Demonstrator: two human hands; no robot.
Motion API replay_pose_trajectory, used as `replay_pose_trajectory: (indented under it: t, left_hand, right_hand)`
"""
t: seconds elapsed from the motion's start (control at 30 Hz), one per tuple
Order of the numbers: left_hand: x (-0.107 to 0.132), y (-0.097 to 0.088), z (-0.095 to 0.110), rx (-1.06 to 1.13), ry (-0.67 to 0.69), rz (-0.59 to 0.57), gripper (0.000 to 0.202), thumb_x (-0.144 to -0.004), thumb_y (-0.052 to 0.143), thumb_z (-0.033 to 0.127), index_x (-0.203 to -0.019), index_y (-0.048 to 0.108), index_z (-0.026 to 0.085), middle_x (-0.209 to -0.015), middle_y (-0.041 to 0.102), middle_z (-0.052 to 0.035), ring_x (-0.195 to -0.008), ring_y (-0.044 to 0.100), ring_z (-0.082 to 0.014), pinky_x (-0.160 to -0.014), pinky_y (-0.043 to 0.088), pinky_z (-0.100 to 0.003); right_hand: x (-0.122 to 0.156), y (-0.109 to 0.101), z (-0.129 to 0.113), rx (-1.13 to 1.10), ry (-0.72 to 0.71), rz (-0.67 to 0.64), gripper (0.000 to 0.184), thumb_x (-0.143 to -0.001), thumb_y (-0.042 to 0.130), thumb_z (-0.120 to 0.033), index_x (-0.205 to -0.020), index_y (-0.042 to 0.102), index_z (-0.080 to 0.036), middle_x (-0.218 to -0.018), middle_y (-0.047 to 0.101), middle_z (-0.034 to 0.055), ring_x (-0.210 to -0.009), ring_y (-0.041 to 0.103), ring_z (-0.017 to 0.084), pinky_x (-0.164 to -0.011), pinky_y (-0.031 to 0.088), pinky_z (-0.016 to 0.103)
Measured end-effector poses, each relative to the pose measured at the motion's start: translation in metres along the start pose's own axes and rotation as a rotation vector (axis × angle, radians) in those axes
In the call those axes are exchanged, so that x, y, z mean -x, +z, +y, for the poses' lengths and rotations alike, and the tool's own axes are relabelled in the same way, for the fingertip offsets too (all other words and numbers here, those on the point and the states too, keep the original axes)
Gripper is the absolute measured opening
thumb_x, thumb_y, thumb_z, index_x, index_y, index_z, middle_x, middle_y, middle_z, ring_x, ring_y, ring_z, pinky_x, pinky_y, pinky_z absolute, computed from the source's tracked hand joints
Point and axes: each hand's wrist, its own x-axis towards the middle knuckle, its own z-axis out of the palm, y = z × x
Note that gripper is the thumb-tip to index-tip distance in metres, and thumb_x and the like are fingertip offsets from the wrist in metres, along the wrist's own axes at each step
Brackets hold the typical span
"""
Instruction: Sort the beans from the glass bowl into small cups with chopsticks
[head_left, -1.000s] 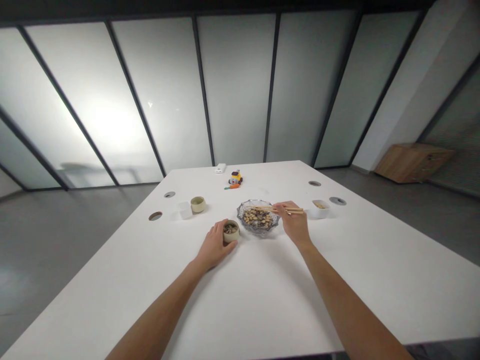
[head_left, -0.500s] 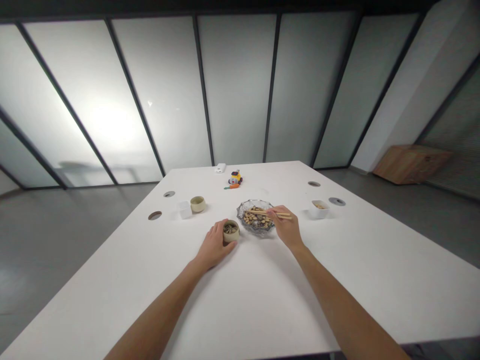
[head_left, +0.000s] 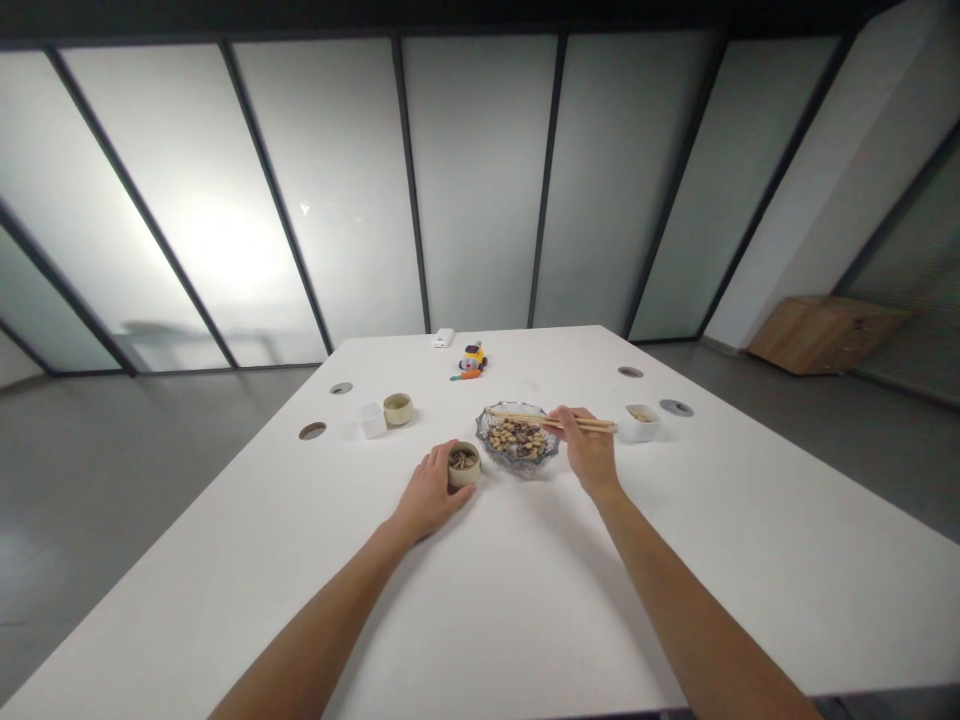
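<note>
White tabletop (head_left: 480, 600) bears a toy vehicle (head_left: 472, 358) beyond the clear bowl (head_left: 517, 464).

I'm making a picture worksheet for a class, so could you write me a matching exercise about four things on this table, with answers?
Things:
1. Chopsticks
2. Toy car
3. Glass bowl
4. Near cup

Descriptions:
A. see-through, with a jagged rim
B. in the grasp of the left hand
C. mainly yellow
D. held in the right hand

Pairs: 1-D, 2-C, 3-A, 4-B
</note>
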Motion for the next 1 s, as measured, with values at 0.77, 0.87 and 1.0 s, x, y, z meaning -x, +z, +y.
replay_pose_trajectory:
  t: [0.77, 0.87, 1.0]
  left_hand:
    - [0.001, -0.001, 0.001, -0.011, 0.001, -0.004, 0.07, -0.087, 0.077, 0.03, -0.153, 0.052, 0.027, -0.148, 0.063, -0.0126, -0.135, 0.063, -0.0346, -0.118, 0.05, -0.053]
    - [0.0, -0.002, 0.002, -0.011, -0.003, -0.008, 0.07, -0.088, 0.077, 0.031, -0.152, 0.051, 0.026, -0.15, 0.062, -0.0132, -0.138, 0.062, -0.0351, -0.119, 0.049, -0.054]
    - [0.0, -0.001, 0.003, -0.011, -0.004, -0.005, 0.07, -0.087, 0.078, 0.031, -0.152, 0.051, 0.027, -0.15, 0.062, -0.0129, -0.138, 0.062, -0.0352, -0.12, 0.049, -0.054]
  right_hand:
    - [0.004, -0.007, 0.003, 0.353, -0.247, -0.133, 0.059, -0.094, 0.063, -0.081, -0.081, 0.077, -0.025, -0.082, 0.078, 0.0074, -0.075, 0.072, 0.024, -0.072, 0.058, 0.037]
    - [0.007, -0.006, 0.001, 0.342, -0.277, -0.185, 0.058, -0.096, 0.063, -0.079, -0.082, 0.078, -0.025, -0.083, 0.077, 0.0074, -0.077, 0.072, 0.024, -0.073, 0.057, 0.037]
    - [0.009, -0.005, -0.001, 0.336, -0.273, -0.223, 0.056, -0.097, 0.063, -0.077, -0.083, 0.079, -0.025, -0.084, 0.078, 0.0082, -0.079, 0.072, 0.025, -0.074, 0.058, 0.038]
